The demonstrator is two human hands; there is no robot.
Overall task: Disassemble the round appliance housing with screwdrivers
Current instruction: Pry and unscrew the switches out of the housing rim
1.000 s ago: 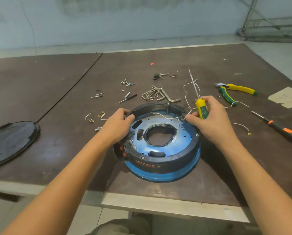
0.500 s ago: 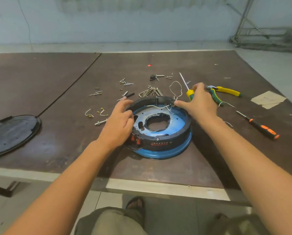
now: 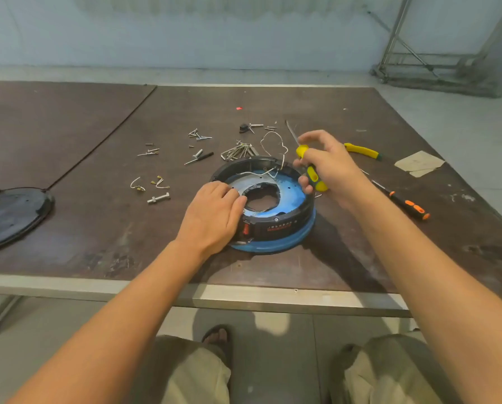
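Dark brown board covers the worktable, which fills the middle of the frame under a pale wall, with a grey metal frame standing at the upper right. Slightly right of centre, near the table's front edge, sits the round appliance housing, a black plastic ring on a blue metal base with a large hole in its blue inner plate. The left hand lies palm down over the housing's left rim, its fingers nearly straight and pressing on the blue plate beside the hole. The right hand, at the housing's upper right rim, grips the yellow-handled screwdriver with curled fingers, while the forefinger and thumb reach forward; the steel shaft points up and away. A thin white wire loops up from the far rim. Behind the housing lie a bundle of steel hex keys and scattered small screws, and a silver bolt lies to its left. A black oval cover rests at the left edge. Right of the hand are yellow-handled pliers, an orange-and-black screwdriver and a tan paper scrap.
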